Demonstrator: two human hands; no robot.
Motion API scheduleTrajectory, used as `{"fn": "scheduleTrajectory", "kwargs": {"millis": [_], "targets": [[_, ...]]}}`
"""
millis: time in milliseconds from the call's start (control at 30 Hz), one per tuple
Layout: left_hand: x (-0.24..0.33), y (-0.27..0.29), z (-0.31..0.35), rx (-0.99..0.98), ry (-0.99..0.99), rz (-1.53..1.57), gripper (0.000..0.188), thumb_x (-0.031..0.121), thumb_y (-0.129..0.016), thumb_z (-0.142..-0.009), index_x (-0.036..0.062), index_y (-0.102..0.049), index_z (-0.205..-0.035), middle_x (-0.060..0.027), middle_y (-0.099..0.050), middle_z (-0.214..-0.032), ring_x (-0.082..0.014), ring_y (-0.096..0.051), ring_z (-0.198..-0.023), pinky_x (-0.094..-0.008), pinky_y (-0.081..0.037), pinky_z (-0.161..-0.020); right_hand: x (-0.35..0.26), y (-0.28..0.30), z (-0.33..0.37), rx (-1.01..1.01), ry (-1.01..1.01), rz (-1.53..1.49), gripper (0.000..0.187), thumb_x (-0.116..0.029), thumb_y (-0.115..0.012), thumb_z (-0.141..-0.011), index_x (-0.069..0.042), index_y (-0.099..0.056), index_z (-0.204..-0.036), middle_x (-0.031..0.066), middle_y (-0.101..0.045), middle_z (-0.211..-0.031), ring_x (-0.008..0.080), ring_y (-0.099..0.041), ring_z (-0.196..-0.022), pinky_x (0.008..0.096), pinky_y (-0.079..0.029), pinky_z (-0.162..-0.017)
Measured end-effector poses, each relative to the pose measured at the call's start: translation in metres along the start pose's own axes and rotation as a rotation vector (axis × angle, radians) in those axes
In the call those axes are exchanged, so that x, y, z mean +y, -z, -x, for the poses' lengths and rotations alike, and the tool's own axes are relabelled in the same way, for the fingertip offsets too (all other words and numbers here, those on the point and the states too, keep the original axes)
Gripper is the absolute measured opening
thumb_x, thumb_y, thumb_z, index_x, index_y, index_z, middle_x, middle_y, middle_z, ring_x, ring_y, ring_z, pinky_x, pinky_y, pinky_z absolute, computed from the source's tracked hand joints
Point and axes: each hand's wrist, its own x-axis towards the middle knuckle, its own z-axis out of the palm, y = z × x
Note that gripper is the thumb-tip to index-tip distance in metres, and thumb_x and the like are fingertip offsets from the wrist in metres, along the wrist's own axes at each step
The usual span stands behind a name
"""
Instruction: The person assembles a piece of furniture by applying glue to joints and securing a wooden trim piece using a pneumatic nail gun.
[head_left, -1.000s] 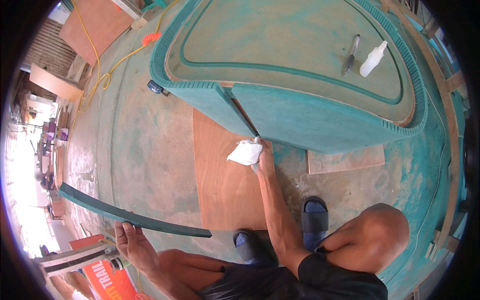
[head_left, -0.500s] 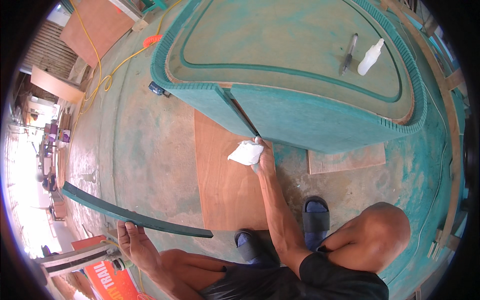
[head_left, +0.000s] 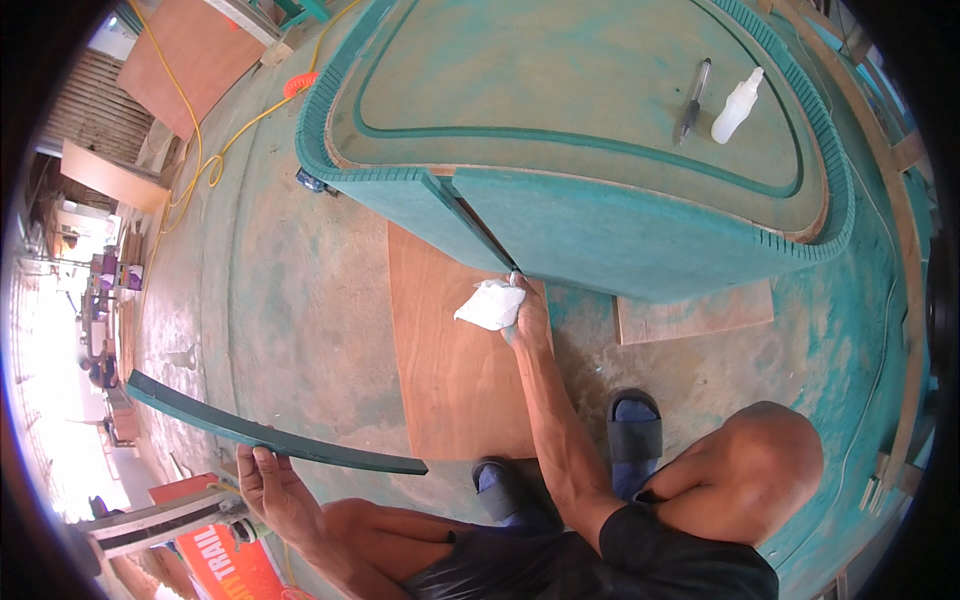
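Note:
My left hand (head_left: 277, 491) grips a long, slightly curved dark green strip (head_left: 270, 433) near its middle, thumb and fingers pinching its lower edge. My right hand (head_left: 530, 312) is closed around a soft white pouch (head_left: 490, 304), which looks like a plastic bag. The pouch's narrow tip meets the lower end of a dark slot between two panels of a large green-painted piece (head_left: 640, 230). This piece has a curved, closely slotted rim and a grooved top. The fingers of my right hand are partly hidden behind the pouch.
On the grooved top lie a pen (head_left: 695, 102) and a white squeeze bottle (head_left: 738, 106). A plywood sheet (head_left: 450, 370) lies under my right arm, and a smaller board (head_left: 695, 314) under the piece. A yellow hose (head_left: 195, 180) crosses the floor at the left.
Both hands keep their holds and have hardly moved. The view has shifted slightly, so the green-painted piece sits a little further up and left.

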Motion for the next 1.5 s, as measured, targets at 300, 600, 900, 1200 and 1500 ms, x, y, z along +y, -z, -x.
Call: {"fn": "scheduleTrajectory", "kwargs": {"millis": [300,600,900,1200,1500], "targets": [[0.001,-0.002,0.002,0.011,-0.002,-0.017,0.026,0.007,-0.057,-0.105,-0.0070,-0.059,-0.127,-0.0147,-0.069,-0.119,-0.0212,-0.066,-0.114,-0.0340,-0.052,-0.102,-0.005,-0.018,0.007,0.093,-0.055,0.042,0.017,-0.022,-0.073,-0.096,-0.007,-0.067,-0.101,0.0009,-0.067,-0.094,0.0237,-0.070,-0.093,0.0418,-0.060,-0.084],[0.007,-0.003,0.007,0.013,-0.015,-0.015,0.026,0.006,-0.057,-0.105,-0.0076,-0.059,-0.127,-0.0150,-0.069,-0.119,-0.0212,-0.066,-0.115,-0.0335,-0.052,-0.102,-0.007,-0.058,0.034,0.079,-0.087,0.033,0.034,-0.016,-0.068,-0.099,-0.004,-0.058,-0.129,0.0062,-0.062,-0.128,0.0183,-0.059,-0.121,0.0379,-0.053,-0.099],[0.009,-0.006,0.013,0.092,-0.015,-0.067,0.025,0.004,-0.055,-0.105,-0.0075,-0.058,-0.127,-0.0141,-0.068,-0.117,-0.0192,-0.065,-0.108,-0.0339,-0.052,-0.098,-0.007,-0.123,0.074,0.109,-0.049,0.084,0.045,-0.019,-0.072,-0.097,0.001,-0.057,-0.134,0.0100,-0.060,-0.135,0.0199,-0.058,-0.122,0.0361,-0.052,-0.099],[0.011,-0.010,0.016,0.105,-0.030,-0.084,0.025,0.004,-0.056,-0.105,-0.0080,-0.058,-0.127,-0.0132,-0.068,-0.112,-0.0173,-0.065,-0.101,-0.0319,-0.054,-0.093,-0.002,-0.188,0.110,0.058,-0.060,0.089,0.049,-0.020,-0.074,-0.096,0.006,-0.057,-0.133,0.0126,-0.060,-0.132,0.0227,-0.062,-0.115,0.0366,-0.054,-0.097],[0.013,-0.019,0.020,0.124,-0.037,-0.095,0.024,0.005,-0.057,-0.105,-0.0076,-0.060,-0.125,-0.0114,-0.068,-0.111,-0.0156,-0.064,-0.099,-0.0302,-0.053,-0.091,0.000,-0.240,0.139,-0.034,-0.019,0.063,0.044,-0.021,-0.076,-0.095,0.001,-0.060,-0.130,0.0092,-0.062,-0.126,0.0191,-0.061,-0.114,0.0345,-0.052,-0.096]]}}
